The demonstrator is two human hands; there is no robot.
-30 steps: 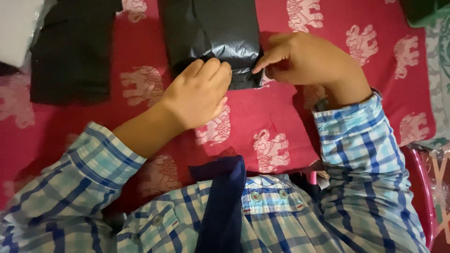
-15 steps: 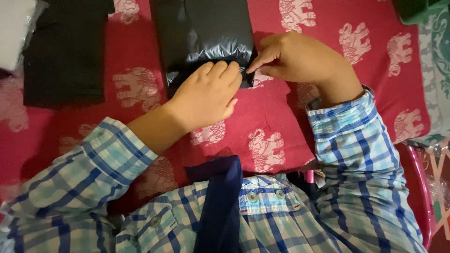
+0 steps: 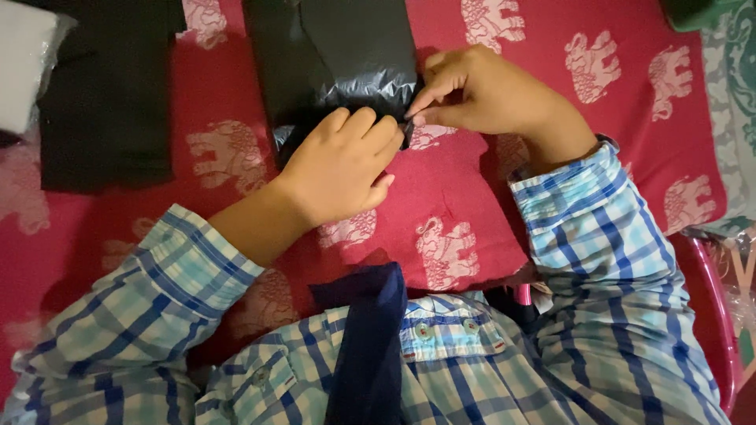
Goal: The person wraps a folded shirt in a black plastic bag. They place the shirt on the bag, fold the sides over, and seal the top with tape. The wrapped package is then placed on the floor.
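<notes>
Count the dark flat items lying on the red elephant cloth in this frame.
2: a glossy black plastic bag at top centre, its near edge under the left hand and right hand; a dark folded fabric piece at upper left.

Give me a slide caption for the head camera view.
Both hands, left and right, pinch a black plastic bag on red cloth.

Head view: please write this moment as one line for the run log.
left hand: pressing shiny black plastic bag | right hand: pinching bag's near edge | surface: red elephant-print cloth
</notes>
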